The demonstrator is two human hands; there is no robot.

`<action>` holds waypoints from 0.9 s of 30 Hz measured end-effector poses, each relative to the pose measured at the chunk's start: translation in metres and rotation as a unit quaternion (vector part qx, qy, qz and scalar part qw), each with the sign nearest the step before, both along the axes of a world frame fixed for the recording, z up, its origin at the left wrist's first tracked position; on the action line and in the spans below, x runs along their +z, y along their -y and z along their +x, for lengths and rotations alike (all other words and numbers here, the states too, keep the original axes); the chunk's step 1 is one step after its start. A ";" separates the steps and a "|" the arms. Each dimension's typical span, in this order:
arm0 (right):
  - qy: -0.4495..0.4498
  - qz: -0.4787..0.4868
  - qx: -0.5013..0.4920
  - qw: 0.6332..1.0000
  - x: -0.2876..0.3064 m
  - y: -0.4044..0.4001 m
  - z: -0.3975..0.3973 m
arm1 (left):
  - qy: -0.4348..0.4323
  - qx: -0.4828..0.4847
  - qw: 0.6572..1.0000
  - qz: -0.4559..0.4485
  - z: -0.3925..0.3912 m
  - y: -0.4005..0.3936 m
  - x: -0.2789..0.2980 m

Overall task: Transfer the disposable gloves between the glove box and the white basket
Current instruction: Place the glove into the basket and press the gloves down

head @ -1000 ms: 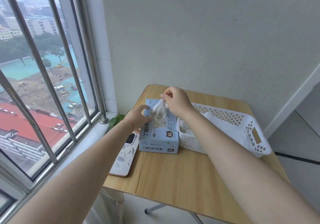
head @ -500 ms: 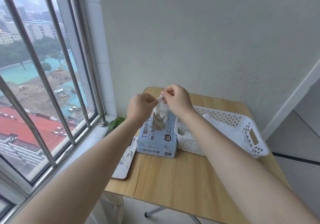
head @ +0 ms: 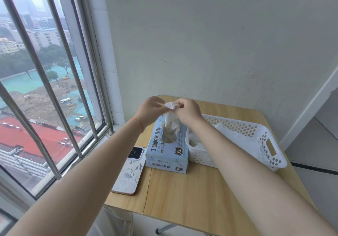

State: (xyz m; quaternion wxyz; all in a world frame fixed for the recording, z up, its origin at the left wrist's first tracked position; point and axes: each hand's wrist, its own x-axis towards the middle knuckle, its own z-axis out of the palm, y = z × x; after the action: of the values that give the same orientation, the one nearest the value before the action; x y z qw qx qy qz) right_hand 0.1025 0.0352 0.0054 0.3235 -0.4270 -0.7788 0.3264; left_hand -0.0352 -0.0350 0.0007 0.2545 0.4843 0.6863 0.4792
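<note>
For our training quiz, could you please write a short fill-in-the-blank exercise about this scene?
1. Both hands pinch a white glove above the glove ____.
2. The white basket stands to the ____ of the glove box.
3. The phone lies on the table, on the box's ____ side.

Missing words: box; right; left

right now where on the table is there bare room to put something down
The near wood of the table, in front of the glove box and beside the phone, is bare. The far half is crowded: box and white basket sit side by side.
</note>
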 end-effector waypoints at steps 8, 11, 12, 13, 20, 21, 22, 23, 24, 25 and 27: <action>-0.059 -0.009 -0.014 0.998 0.009 0.002 -0.008 | -0.284 -0.082 0.933 -0.206 -0.005 0.006 -0.046; -0.113 0.003 -0.034 0.993 0.015 -0.001 -0.005 | -0.280 -0.090 0.932 -0.211 -0.006 0.006 -0.043; -0.123 0.006 -0.041 0.991 0.017 -0.002 -0.002 | -0.266 -0.096 0.936 -0.209 -0.008 0.006 -0.042; -0.129 0.008 -0.046 0.990 0.019 -0.003 0.000 | -0.243 -0.102 0.943 -0.204 -0.010 0.006 -0.041; -0.138 -0.056 -0.066 0.987 0.017 -0.002 0.007 | -0.057 -0.070 0.994 -0.063 0.003 0.011 -0.016; -0.146 -0.062 -0.064 0.985 0.019 0.000 0.007 | -0.072 -0.045 0.995 -0.051 0.006 0.009 -0.014; -0.155 -0.064 -0.062 0.984 0.021 0.001 0.006 | -0.087 -0.023 0.995 -0.033 0.008 0.007 -0.013; -0.168 -0.065 -0.060 0.982 0.024 0.003 0.007 | -0.087 -0.004 0.996 -0.012 0.009 0.005 -0.010; -0.179 -0.066 -0.060 0.980 0.028 0.003 0.007 | -0.069 0.012 0.997 0.012 0.011 0.006 -0.006; -0.190 -0.065 -0.064 0.978 0.030 0.002 0.009 | -0.041 0.027 0.998 0.031 0.012 0.007 -0.001; -0.200 -0.060 -0.078 0.975 0.035 0.000 0.014 | 0.032 0.043 0.997 0.058 0.013 0.009 0.012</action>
State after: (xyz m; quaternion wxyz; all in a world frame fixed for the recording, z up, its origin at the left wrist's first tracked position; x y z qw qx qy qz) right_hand 0.1167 0.0349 0.0404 0.4711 -0.4313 -0.6416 0.4248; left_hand -0.0223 -0.0444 0.0129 0.2268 0.4526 0.6692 0.5439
